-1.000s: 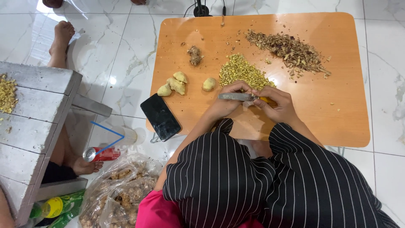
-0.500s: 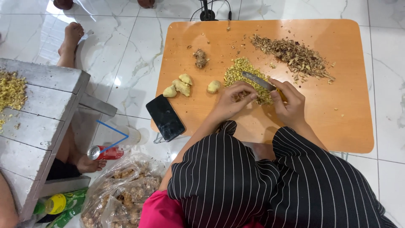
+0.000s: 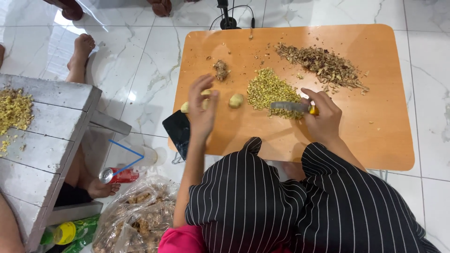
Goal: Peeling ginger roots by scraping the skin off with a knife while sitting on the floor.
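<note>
My right hand [image 3: 322, 115] grips a knife [image 3: 287, 106] with a yellow handle; its blade lies flat against the near edge of a pile of chopped yellow-green ginger [image 3: 269, 89] on the low orange table [image 3: 375, 131]. My left hand [image 3: 202, 108] hovers open, fingers spread, over a few peeled ginger pieces [image 3: 236, 100] at the table's left side. An unpeeled brown ginger knob [image 3: 221, 70] sits further back. A heap of brown peelings [image 3: 323, 65] lies at the far right.
A black phone [image 3: 177, 131] rests on the table's left corner. A grey wooden stool [image 3: 42, 140] with chopped ginger stands at left, beside another person's legs and feet. A red can with blue straw [image 3: 118, 174], a plastic bag of ginger [image 3: 136, 218] and green bottles [image 3: 70, 233] lie on the floor.
My left hand has left the chopped pile and swung left over the peeled ginger pieces. My right hand brought the knife down flat by the pile.
</note>
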